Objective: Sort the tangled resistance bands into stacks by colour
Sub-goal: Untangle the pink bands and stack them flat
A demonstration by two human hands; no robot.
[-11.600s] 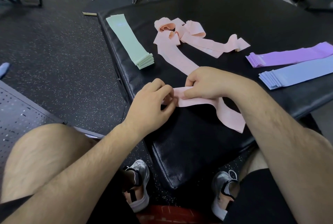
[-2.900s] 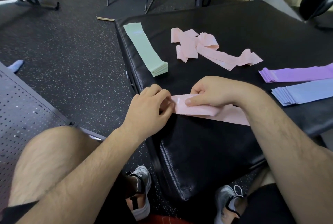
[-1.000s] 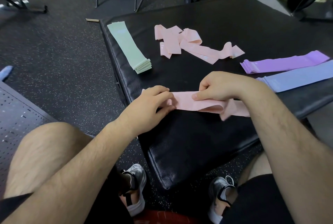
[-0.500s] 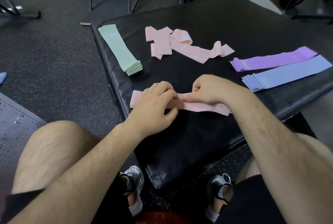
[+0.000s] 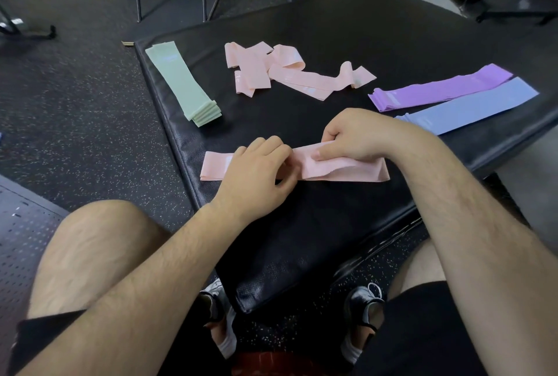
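A flat pink band (image 5: pixel 347 168) lies near the front edge of the black counter (image 5: pixel 302 239). Both grips are on it. The left grip (image 5: pixel 256 170) sits over the left half of the band. Its fingers are curled down on the band, and the thumb is at the near edge. One end of the band sticks out past the left side of this grip. The right grip (image 5: pixel 359 134) is just beside the left one and holds the middle of the band. Its thumb lies flat on top and its fingers bend over the far edge. The other end of the band sticks out under the right wrist.

Past both grips, farther back on the counter, is a loose pile of pink bands (image 5: pixel 290 73), twisted over each other. To the left of that pile, and beyond the left grip, is a neat green stack (image 5: pixel 184 85). To the right, beyond the right grip, a purple stack (image 5: pixel 437 88) and a blue stack (image 5: pixel 471 106) lie side by side, touching.

Below the grips are bare knees and two grey shoes (image 5: pixel 362 306) on a dark speckled floor (image 5: pixel 75 103).
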